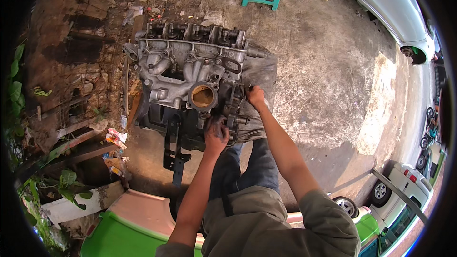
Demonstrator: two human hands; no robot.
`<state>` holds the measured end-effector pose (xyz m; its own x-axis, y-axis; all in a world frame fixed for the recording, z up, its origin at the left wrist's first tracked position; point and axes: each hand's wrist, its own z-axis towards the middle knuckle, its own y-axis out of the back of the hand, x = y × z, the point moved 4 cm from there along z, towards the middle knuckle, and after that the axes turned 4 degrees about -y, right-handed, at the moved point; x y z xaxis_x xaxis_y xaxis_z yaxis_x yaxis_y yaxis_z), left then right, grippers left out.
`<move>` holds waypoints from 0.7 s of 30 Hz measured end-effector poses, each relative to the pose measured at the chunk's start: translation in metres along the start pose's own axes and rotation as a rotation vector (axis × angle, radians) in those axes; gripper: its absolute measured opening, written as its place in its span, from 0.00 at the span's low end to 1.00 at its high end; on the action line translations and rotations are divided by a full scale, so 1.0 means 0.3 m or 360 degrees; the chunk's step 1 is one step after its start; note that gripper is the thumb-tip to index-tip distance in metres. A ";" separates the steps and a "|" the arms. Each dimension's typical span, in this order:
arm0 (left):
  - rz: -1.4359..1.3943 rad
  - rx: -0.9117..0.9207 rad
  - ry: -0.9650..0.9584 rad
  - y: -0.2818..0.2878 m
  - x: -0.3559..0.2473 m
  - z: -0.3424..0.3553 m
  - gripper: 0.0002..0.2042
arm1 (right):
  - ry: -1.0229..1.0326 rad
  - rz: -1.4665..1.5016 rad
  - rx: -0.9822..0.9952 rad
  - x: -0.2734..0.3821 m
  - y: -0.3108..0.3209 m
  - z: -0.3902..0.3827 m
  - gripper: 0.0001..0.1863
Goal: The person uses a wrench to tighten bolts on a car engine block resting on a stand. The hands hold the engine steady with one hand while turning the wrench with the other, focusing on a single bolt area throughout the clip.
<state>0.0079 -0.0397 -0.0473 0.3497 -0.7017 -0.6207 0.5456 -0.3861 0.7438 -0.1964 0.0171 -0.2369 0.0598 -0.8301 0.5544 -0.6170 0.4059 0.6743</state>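
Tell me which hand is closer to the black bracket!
The left hand: it's at the engine, just right of the black bracket. The right hand is farther away, at the engine's right edge.

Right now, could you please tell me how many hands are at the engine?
2: the left hand is below the round opening of the engine; the right hand is at its right end. No others show.
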 end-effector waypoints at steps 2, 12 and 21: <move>-0.0014 0.0009 0.0020 -0.002 0.001 -0.004 0.10 | -0.0296 0.0191 0.0301 -0.051 -0.047 0.017 0.18; -0.0021 0.0002 -0.0019 -0.002 0.001 -0.005 0.10 | -0.0218 -0.0093 -0.0086 -0.143 -0.014 0.033 0.16; 0.0005 -0.0012 -0.0097 -0.008 0.007 -0.012 0.07 | -0.0055 0.1056 0.0096 -0.025 0.224 -0.306 0.11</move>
<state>0.0101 -0.0380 -0.0513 0.3048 -0.7380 -0.6020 0.5504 -0.3793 0.7438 -0.1663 0.0858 -0.1510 -0.3724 -0.4238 0.8257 -0.5571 0.8136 0.1663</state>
